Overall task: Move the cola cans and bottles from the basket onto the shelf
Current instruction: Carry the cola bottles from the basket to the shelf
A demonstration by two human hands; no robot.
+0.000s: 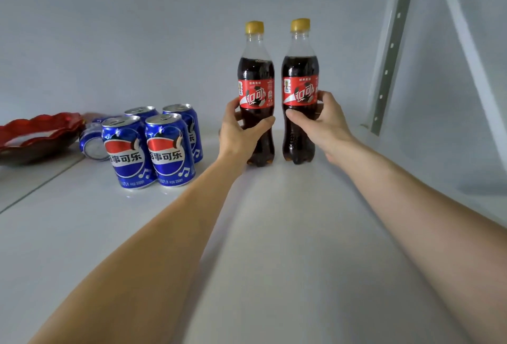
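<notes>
Two bottles point(256, 102) point(300, 102) stand upright mid-shelf point(274, 234), one gripped in each of the hands point(241, 135) point(323, 124); four upright cans point(153, 146) and one lying can point(92, 142) sit left; shelf front bare.

Two cola bottles with yellow caps and red labels stand upright side by side on the white shelf point(274, 234): the left bottle point(256, 91) and the right bottle point(300, 88). To their left, four blue cans point(153, 146) stand upright in a tight cluster; a fifth can point(92, 142) lies on its side beside a red basket point(38, 135)
</notes>
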